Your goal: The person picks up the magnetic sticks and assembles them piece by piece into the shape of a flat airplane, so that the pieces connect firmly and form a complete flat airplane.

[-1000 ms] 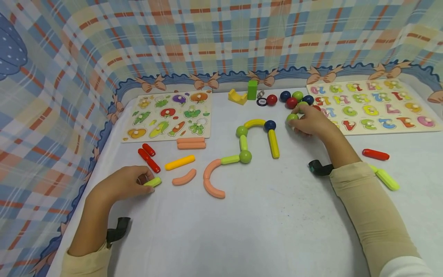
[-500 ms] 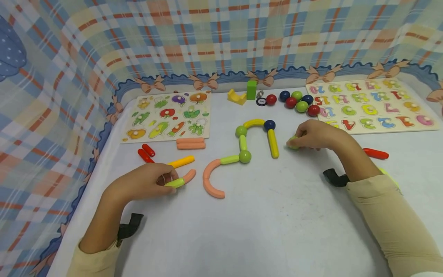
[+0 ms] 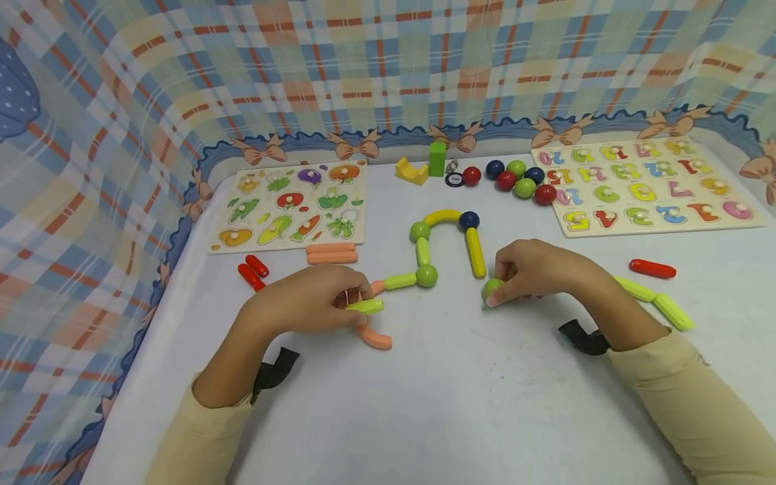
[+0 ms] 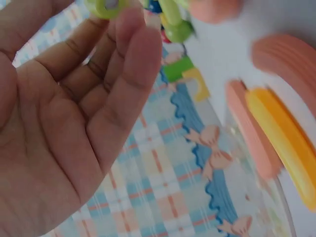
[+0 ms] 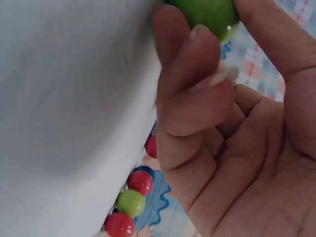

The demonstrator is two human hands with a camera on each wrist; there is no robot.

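Head view: the left hand (image 3: 309,300), partly hiding salmon-pink curved rods (image 3: 377,339), pinches a short light-green stick (image 3: 366,306); the right hand (image 3: 536,271) pinches a glossy green ball (image 3: 492,288) just beside a straight yellow stick (image 3: 475,252), whose far end touches a navy-blue ball (image 3: 469,221). Beyond, red, blue and green balls (image 3: 506,180) cluster beside a pale number board (image 3: 624,195).

Green ball (image 3: 490,289): glossy, smooth, plastic-looking. Green rod (image 3: 368,306): smooth plastic, slight sheen. Curved salmon rod (image 3: 376,339): matt plastic. Number puzzle board (image 3: 691,228): wood. Plaid drape (image 3: 364,67): printed cloth. Tabletop (image 3: 455,404): matt.
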